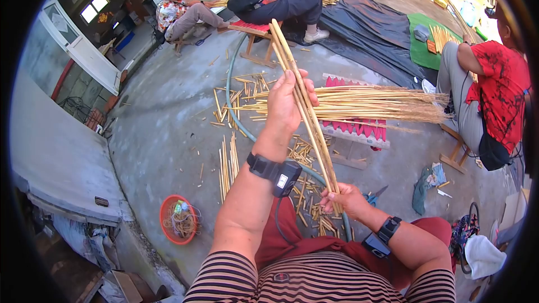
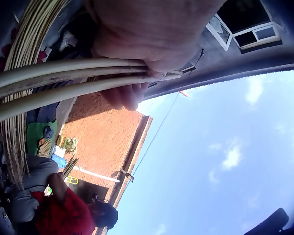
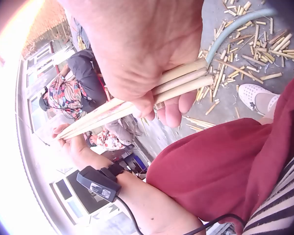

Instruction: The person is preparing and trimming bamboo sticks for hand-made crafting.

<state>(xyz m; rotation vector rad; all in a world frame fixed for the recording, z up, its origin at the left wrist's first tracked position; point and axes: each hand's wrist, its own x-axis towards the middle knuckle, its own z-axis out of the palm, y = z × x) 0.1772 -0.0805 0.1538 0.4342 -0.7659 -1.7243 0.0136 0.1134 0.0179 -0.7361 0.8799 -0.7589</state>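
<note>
Three pale, straight stalks (image 1: 318,140) slant across the head view, held in both hands. My left hand (image 1: 285,104) grips them toward the far end, thumb on the near side. Near their lower ends, my right hand (image 1: 349,199) holds them with the fingers curled round. The right wrist view shows the blunt cut ends of the stalks (image 3: 188,81) sticking out past that hand. Beyond the hands, a bundle of long stalks with bushy tips (image 1: 382,104) lies across a low bench with a pink cover (image 1: 359,129).
Short cut pieces (image 1: 303,191) litter the concrete floor around a hose (image 1: 229,73). An orange basin (image 1: 164,221) with string stands at left. Scissors (image 1: 376,193) lie by the right hand. Several people sit around, one in a red shirt (image 1: 499,90) at right.
</note>
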